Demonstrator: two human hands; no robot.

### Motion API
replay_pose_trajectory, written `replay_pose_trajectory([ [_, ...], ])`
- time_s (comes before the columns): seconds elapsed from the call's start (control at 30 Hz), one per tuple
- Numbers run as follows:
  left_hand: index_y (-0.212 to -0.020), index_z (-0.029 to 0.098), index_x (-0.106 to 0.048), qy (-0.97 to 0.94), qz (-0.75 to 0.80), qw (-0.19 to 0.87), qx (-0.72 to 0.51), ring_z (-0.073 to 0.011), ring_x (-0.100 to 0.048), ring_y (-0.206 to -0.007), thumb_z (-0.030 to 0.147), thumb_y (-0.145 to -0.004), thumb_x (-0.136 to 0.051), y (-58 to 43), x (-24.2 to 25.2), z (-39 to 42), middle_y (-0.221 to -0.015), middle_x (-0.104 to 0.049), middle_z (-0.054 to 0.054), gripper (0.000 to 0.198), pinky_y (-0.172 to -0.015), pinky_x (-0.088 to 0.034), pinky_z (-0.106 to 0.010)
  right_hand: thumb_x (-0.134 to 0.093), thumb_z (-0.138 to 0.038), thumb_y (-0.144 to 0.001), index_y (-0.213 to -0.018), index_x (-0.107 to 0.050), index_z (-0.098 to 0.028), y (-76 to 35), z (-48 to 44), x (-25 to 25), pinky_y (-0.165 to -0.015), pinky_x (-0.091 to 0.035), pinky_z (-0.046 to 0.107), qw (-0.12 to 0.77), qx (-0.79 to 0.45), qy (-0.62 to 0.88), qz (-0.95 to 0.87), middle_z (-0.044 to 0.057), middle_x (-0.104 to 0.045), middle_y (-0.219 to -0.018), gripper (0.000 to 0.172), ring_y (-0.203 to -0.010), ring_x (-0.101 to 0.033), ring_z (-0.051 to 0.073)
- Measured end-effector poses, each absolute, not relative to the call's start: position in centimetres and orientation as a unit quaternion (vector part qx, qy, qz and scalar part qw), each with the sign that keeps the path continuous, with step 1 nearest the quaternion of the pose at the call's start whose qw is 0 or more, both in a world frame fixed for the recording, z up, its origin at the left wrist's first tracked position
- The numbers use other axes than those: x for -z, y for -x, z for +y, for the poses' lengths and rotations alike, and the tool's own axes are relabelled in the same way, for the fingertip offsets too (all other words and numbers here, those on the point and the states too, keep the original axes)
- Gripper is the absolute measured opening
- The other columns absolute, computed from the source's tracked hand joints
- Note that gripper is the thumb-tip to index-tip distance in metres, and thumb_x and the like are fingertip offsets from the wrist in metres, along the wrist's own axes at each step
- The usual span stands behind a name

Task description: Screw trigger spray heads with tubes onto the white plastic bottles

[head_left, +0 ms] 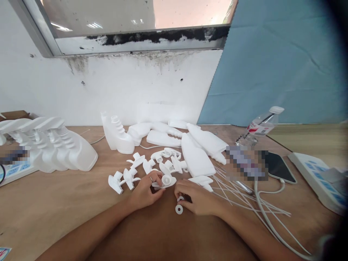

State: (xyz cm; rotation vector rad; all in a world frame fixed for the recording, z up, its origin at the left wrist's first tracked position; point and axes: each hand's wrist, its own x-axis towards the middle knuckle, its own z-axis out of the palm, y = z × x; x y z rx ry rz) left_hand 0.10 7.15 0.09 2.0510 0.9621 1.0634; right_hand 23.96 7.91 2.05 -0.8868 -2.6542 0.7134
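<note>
Forearms (pixel 100 226) reach over the wooden table (pixel 62 203); behind lie white bottles (pixel 194 156) (contents hidden) and a capped clear bottle (pixel 263 125), something dark showing through. The left hand (pixel 145 190) pinches a white spray head (pixel 168 180); the right hand (pixel 198 198), a small ringed piece (pixel 176 209).

white piece (pixel 172 183) partly hidden by left hand (pixel 146 189); sticker (pixel 4 252) cut off

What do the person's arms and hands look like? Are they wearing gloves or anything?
No gloves! The left hand and right hand are both bare. No sleeves show on the forearms either. There seems to be one thin ring on a left finger. I see no watch or bracelet on the wrists.
</note>
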Motion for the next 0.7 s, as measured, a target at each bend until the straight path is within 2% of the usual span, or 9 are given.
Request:
replay_pose_trajectory([
  [0.23, -0.085, 0.020, -0.045, -0.830, 0.332, 0.292, -0.341, -0.0177, -0.058, -0.098, 0.010, -0.080, -0.056, -0.1, -0.7, 6.7, -0.108, -0.060, -0.006, 0.015, -0.083, -0.047, -0.029, -0.056, -0.024, -0.090, -0.078, -0.052, -0.020, -23.5, 7.9, -0.6, -0.055, -0.035, 0.024, 0.329, -0.214, 0.339, -0.855, -0.004, -0.047, -0.062, 0.013, -0.055, -0.042, 0.010],
  [0.33, -0.087, 0.020, -0.047, -0.845, 0.329, 0.277, -0.318, -0.0192, -0.057, -0.104, 0.011, -0.081, -0.056, -0.1, -0.8, 6.6, -0.111, -0.059, -0.007, 0.014, -0.086, -0.048, -0.031, -0.059, -0.026, -0.089, -0.076, -0.051, -0.020, -23.4, 7.8, -0.6, -0.050, -0.035, 0.023, 0.402, -0.224, 0.340, -0.820, -0.004, -0.049, -0.063, 0.016, -0.052, -0.041, 0.010],
  [0.4, -0.088, 0.021, -0.047, -0.850, 0.326, 0.272, -0.313, -0.0195, -0.056, -0.106, 0.012, -0.081, -0.056, -0.1, -0.8, 6.5, -0.113, -0.059, -0.006, 0.014, -0.089, -0.048, -0.032, -0.060, -0.024, -0.088, -0.078, -0.051, -0.021, -23.2, 7.7, -0.7, -0.050, -0.038, 0.023, 0.438, -0.220, 0.327, -0.808, -0.002, -0.054, -0.068, 0.014, -0.054, -0.046, 0.010],
  [0.5, -0.090, 0.021, -0.047, -0.855, 0.321, 0.269, -0.306, -0.0192, -0.056, -0.108, 0.013, -0.083, -0.055, -0.1, -0.8, 6.5, -0.116, -0.058, -0.006, 0.013, -0.090, -0.048, -0.032, -0.055, -0.016, -0.091, -0.087, -0.055, -0.021, -22.9, 7.7, -0.6, -0.059, -0.047, 0.025, 0.448, -0.190, 0.281, -0.827, 0.002, -0.061, -0.077, 0.006, -0.067, -0.057, 0.014],
  [0.7, -0.089, 0.021, -0.048, -0.859, 0.328, 0.263, -0.291, -0.0184, -0.056, -0.106, 0.013, -0.083, -0.056, 0.0, -0.7, 6.5, -0.115, -0.058, -0.005, 0.013, -0.090, -0.048, -0.031, -0.049, -0.009, -0.091, -0.100, -0.057, -0.020, -23.0, 7.9, -0.5, -0.067, -0.051, 0.028, 0.392, -0.096, 0.230, -0.886, 0.006, -0.065, -0.090, 0.016, -0.078, -0.061, 0.016],
])
